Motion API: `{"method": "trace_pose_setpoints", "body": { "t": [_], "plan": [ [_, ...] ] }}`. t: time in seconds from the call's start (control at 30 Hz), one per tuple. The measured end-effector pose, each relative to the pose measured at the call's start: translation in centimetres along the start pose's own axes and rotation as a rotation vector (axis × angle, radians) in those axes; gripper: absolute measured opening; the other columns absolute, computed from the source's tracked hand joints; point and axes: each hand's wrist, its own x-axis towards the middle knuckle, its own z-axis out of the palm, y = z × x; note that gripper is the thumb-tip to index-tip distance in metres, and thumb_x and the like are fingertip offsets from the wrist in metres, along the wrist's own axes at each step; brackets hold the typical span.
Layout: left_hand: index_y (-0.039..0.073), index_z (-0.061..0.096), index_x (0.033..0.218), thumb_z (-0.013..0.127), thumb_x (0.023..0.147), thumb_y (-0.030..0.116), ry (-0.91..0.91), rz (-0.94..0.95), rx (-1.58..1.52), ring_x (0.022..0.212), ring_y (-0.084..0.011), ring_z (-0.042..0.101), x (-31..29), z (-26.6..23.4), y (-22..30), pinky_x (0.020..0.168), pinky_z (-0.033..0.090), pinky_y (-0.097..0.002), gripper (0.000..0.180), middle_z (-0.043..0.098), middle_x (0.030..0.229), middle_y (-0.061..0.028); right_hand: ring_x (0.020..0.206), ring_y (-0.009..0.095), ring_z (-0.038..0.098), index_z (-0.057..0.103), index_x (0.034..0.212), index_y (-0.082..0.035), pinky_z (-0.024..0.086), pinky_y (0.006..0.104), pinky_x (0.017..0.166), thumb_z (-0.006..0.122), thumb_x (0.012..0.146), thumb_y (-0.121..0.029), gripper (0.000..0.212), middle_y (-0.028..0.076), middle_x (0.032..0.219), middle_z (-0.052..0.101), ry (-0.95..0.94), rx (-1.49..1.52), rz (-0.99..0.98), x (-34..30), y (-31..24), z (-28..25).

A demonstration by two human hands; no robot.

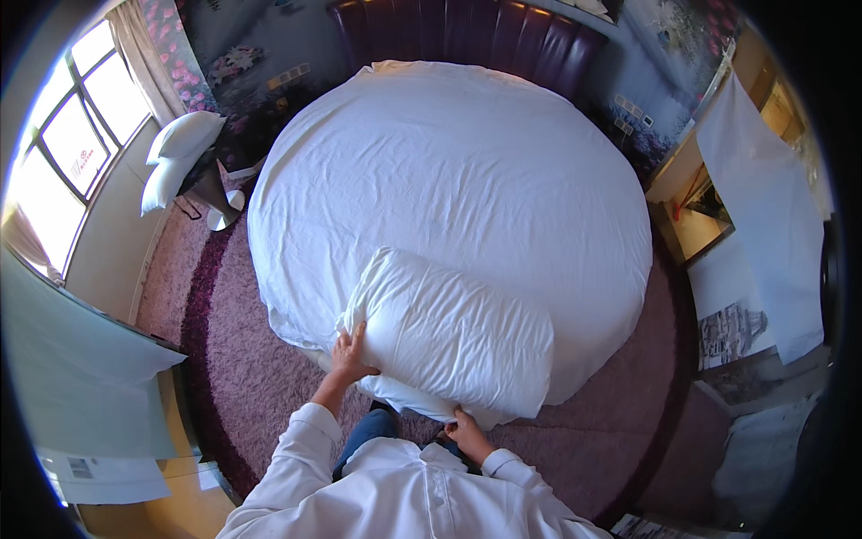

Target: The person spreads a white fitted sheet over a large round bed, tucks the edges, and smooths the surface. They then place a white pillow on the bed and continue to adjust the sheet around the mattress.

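Note:
A thick white duvet (453, 328), folded into a bulky bundle, lies at the near edge of a round bed (458, 171) covered with a wrinkled white sheet. Against the bundle's left side rests my left hand (352, 357), its thumb stretched away from the fingers. My right hand (469, 435) is closed at the lower near edge of the duvet, fingers pinching the fabric close to my body. Part of the bundle's underside hangs over the bed's edge between my hands.
White pillows (184, 153) are stacked on a chair by the window (85, 117). A purple padded headboard (467, 40) stands behind the bed. Pink carpet with a dark band (202, 305) surrounds it. White cloth (754, 198) hangs at the right, and pale cloth (81, 368) at the left.

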Motion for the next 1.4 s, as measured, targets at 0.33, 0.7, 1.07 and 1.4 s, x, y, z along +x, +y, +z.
{"method": "trace_pose_setpoints", "body": {
  "t": [0.33,0.7,1.07,1.4],
  "plan": [
    [0.024,0.018,0.144,0.088,0.039,0.033,0.269,0.292,0.043,0.133,-0.0492,0.012,0.1,-1.2,0.8,0.106,0.016,-0.0595,0.126,0.011,0.143,-0.0308,0.095,0.018,0.052,0.035,0.137,-0.004,0.047,0.0279,0.078,0.047,0.085,0.009,0.055,0.008,0.115,0.05,0.177,0.247,-0.014,-0.4,1.4,3.9],
    [0.026,0.022,0.143,0.088,0.038,0.038,0.039,0.562,0.172,0.125,-0.0592,0.016,2.5,-1.2,-0.2,0.103,0.016,-0.0657,0.125,0.014,0.143,-0.0272,0.087,0.022,0.057,0.046,0.121,-0.002,0.049,0.0336,0.077,0.054,0.082,0.0,0.039,0.007,0.108,0.057,0.444,0.412,0.112,3.3,4.7,9.4],
    [0.007,0.048,0.094,0.062,0.07,0.009,0.189,0.744,-0.098,0.08,-0.0342,0.059,10.6,-1.1,2.0,0.067,0.045,-0.0461,0.028,0.059,0.082,-0.0134,0.1,0.025,0.055,0.047,0.122,0.007,0.044,0.0349,0.088,0.067,0.075,-0.004,0.052,0.012,0.118,0.054,1.104,0.885,0.213,9.8,0.8,2.4],
    [0.004,0.058,0.09,0.077,0.065,0.027,0.068,0.372,-0.468,0.076,-0.0353,0.062,6.0,-9.0,6.3,0.07,0.048,-0.0416,0.039,0.064,0.08,-0.0168,0.066,0.013,0.051,0.048,0.109,0.006,0.042,0.0274,0.056,0.064,0.077,-0.016,0.042,0.008,0.089,0.056,1.144,0.616,0.047,8.8,-16.0,-9.0]
  ]
}}
